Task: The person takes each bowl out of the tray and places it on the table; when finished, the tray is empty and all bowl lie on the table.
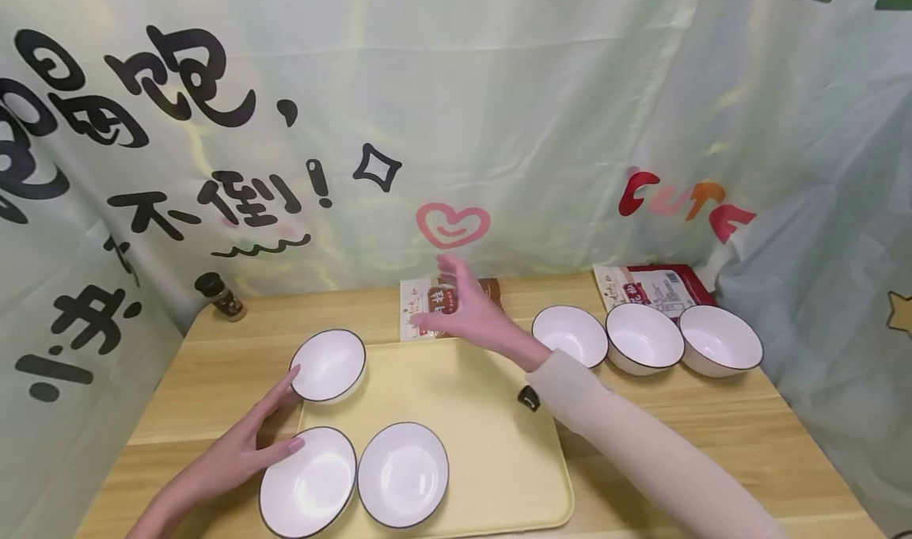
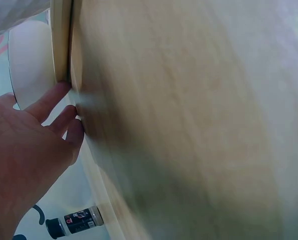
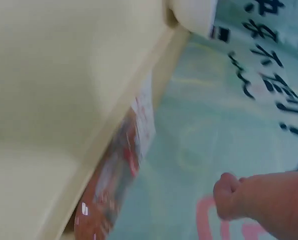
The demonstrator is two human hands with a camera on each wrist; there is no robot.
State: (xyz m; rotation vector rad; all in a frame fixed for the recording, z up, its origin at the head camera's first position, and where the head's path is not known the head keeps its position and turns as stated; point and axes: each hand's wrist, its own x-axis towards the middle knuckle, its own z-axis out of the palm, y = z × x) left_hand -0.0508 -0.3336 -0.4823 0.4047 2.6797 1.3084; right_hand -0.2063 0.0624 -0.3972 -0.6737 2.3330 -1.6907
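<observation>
My left hand is at the tray's left side, its fingers extended. Its fingertips reach the upper-left white bowl, while the thumb lies at the rim of the lower-left bowl. A third dark-rimmed bowl stands beside that one on the pale yellow tray. Over the tray's far edge, my right hand is raised with thumb and fingers spread apart, holding nothing. Behind it lies a brown and white food packet, partly hidden by the hand. The right wrist view shows this packet beyond the tray edge.
Three more white bowls stand in a row at the right: a left one, a middle one and a right one. A red and white packet lies behind them. At the back left is a black-capped seasoning jar. A printed curtain borders the table.
</observation>
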